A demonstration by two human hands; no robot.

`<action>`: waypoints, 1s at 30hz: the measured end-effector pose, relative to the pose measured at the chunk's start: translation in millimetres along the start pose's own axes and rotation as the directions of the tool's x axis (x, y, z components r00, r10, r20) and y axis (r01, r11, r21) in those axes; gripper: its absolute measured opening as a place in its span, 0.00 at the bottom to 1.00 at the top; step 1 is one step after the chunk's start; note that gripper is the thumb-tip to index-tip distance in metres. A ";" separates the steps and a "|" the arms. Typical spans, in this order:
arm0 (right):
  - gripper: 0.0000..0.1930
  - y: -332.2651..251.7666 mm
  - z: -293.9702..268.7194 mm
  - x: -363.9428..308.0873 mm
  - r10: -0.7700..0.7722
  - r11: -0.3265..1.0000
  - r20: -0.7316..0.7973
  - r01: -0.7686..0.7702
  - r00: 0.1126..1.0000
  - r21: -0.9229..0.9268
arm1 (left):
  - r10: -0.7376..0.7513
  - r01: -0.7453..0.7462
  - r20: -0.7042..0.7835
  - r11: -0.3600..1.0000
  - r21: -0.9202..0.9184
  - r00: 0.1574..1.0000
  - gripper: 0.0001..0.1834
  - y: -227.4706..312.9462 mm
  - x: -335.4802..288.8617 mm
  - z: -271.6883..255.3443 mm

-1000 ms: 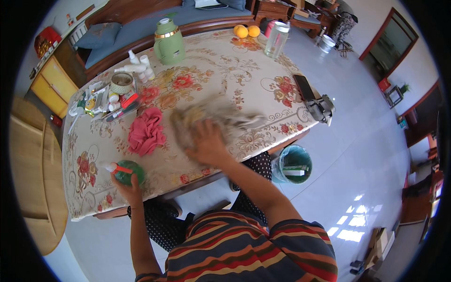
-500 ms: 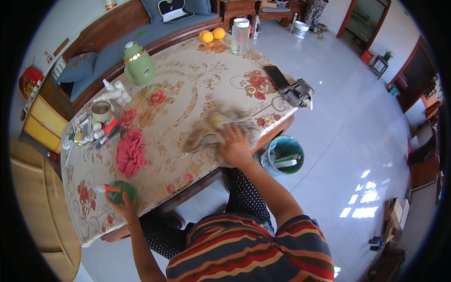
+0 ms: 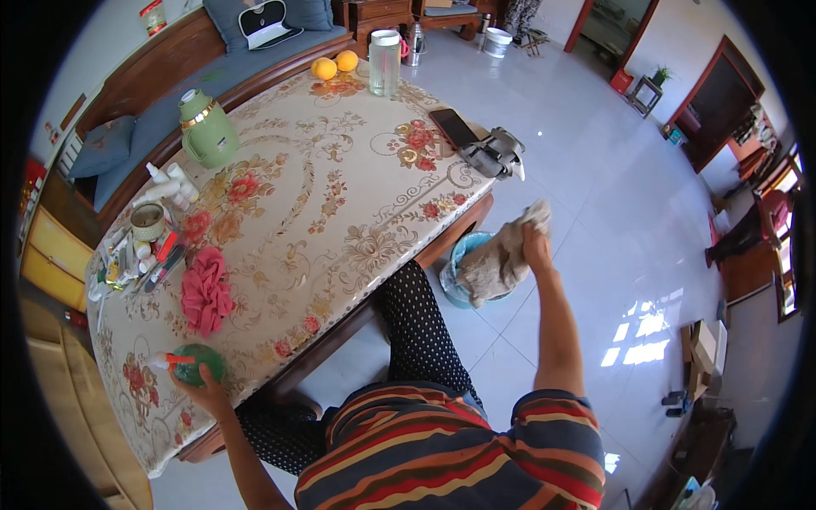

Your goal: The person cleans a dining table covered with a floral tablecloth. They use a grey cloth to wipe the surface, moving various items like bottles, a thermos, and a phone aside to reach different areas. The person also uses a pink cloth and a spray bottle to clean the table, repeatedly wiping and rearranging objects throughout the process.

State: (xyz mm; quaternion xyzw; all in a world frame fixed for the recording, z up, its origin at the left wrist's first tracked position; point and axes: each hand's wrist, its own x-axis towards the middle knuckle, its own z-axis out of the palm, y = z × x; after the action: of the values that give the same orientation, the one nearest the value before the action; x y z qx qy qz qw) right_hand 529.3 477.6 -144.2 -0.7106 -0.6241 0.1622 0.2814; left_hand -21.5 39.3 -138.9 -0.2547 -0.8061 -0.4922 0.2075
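My right hand grips a beige patterned rag off the table's right edge. The rag hangs over a trash bin with a light blue liner and hides most of its opening. At the near left of the table, my left hand is wrapped round a green spray bottle with a white and orange spray head. A crumpled pink cloth lies just beyond that bottle, on the floral tablecloth.
A green thermos, white bottles and small clutter around a round tin stand on the table's left. Farther back are oranges and a lidded water jug. A phone and a grey device lie at the right corner.
My right hand has lifted the rag off the tablecloth and carried it right, over the bin. My left hand keeps its hold on the spray bottle. The view has shifted right.
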 end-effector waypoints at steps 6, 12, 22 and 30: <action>0.34 25.4 -31.1 4.2 0.109 0.898 0.174 -0.172 0.979 0.404 | -0.007 0.006 0.018 1.000 0.013 1.000 0.38 -1.2 -1.4 2.2; 0.32 -13.1 -82.5 -11.4 0.026 0.665 0.131 -0.115 0.991 0.738 | -0.045 0.046 0.025 0.999 -0.026 0.999 0.37 -4.4 -0.7 3.4; 0.24 -48.4 -128.6 35.5 0.099 0.855 -0.072 -0.048 0.992 0.517 | -0.041 0.046 0.052 0.992 -0.116 0.998 0.37 -6.9 -3.5 2.1; 0.17 -277.3 -197.7 71.9 -0.115 0.324 -0.338 0.357 0.934 0.876 | -0.035 0.037 0.019 0.993 -0.110 0.999 0.39 -8.3 -4.0 -1.0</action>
State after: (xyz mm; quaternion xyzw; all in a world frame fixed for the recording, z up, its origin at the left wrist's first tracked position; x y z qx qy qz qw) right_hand 435.9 526.3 187.6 -0.3410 -0.4859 0.3645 0.7175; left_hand -23.4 34.4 -146.5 -0.2553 -0.7839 -0.5373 0.1775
